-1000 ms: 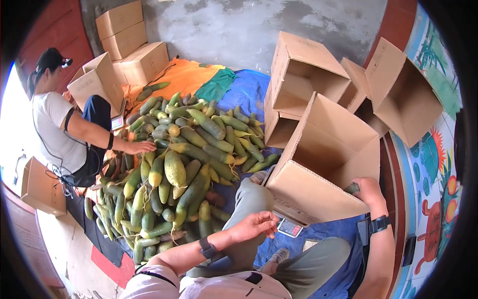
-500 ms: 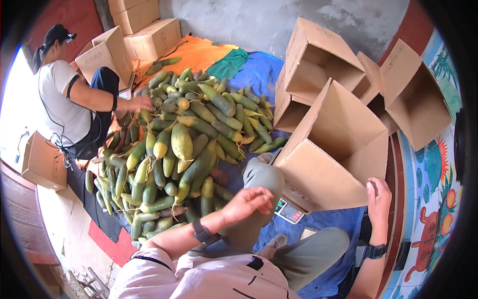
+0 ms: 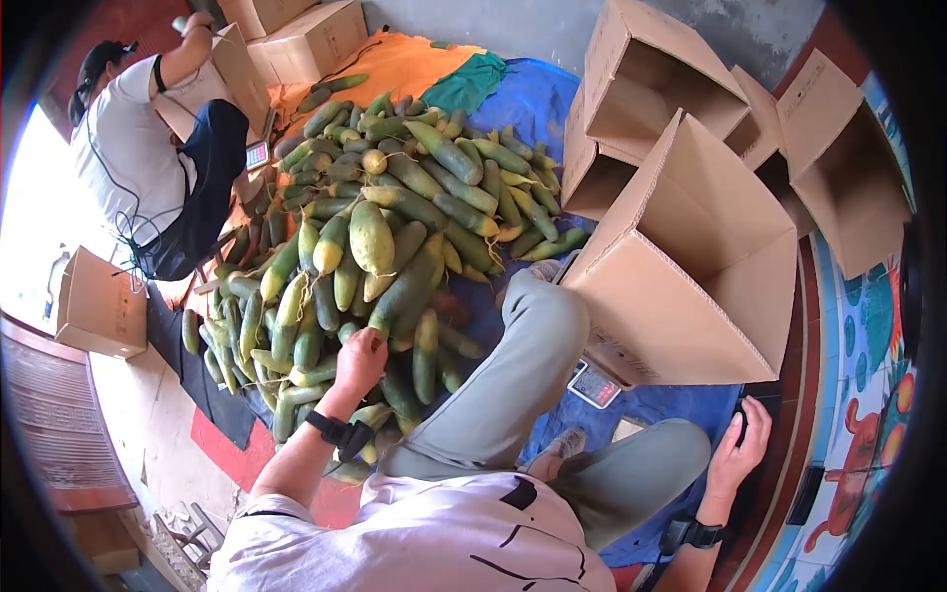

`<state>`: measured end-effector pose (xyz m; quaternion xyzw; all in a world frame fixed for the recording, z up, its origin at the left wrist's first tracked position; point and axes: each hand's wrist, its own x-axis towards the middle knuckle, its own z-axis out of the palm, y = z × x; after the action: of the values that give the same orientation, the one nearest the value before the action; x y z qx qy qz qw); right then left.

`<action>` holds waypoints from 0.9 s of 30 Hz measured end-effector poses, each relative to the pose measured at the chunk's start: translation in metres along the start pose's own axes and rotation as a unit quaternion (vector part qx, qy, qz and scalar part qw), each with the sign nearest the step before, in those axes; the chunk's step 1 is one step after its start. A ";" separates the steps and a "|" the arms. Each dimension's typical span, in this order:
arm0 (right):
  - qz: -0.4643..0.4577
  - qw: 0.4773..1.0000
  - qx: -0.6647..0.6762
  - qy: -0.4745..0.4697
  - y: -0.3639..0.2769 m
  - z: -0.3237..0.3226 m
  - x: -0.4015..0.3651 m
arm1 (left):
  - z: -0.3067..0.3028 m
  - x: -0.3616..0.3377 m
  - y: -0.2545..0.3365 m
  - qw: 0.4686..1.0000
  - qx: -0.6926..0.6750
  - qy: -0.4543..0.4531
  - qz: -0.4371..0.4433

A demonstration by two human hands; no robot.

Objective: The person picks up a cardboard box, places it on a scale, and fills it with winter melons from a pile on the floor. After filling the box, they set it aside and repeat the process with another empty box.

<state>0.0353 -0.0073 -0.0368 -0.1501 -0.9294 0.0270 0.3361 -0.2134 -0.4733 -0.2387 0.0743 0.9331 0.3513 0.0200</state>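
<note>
My left hand (image 3: 361, 361) is at the pile of green radishes (image 3: 371, 238), its fingers closed on the lower end of a long dark green radish (image 3: 410, 288). Pale, tapered ends and thin roots show on many of them. My right hand (image 3: 742, 446) is off to the right, below an open cardboard box (image 3: 681, 331); its fingers are loosely bent and apart, and I see nothing held in it. Under that tilted box, a digital scale (image 3: 594, 384) shows its display, beside my knee.
More open cardboard boxes (image 3: 663, 84) stand at the back right. A co-worker (image 3: 138, 168) sits at the left, one arm raised by a box, near another scale (image 3: 257, 155). Blue tarp (image 3: 538, 99) and orange cloth (image 3: 419, 64) cover the floor. A small box (image 3: 102, 301) stands at left.
My left hand has gone left and down onto a radish. My right hand has left the box's rim and dropped lower. The co-worker's arm has lifted from the pile towards a box.
</note>
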 end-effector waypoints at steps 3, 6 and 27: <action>0.035 0.999 0.014 -0.021 0.003 0.013 -0.017 | 0.022 -0.004 0.011 0.997 -0.027 -0.065 0.030; 0.047 0.997 0.016 -0.057 0.010 0.026 -0.035 | 0.064 0.005 0.000 0.988 -0.008 -0.140 0.070; 0.122 0.967 -0.088 -0.205 0.061 0.040 -0.085 | 0.249 0.005 -0.038 0.804 0.282 -0.467 0.237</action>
<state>0.0876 0.0271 -0.1294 -0.2825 -0.9518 0.0163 0.1183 -0.2004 -0.3379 -0.4511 0.4508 0.8222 -0.0102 0.3474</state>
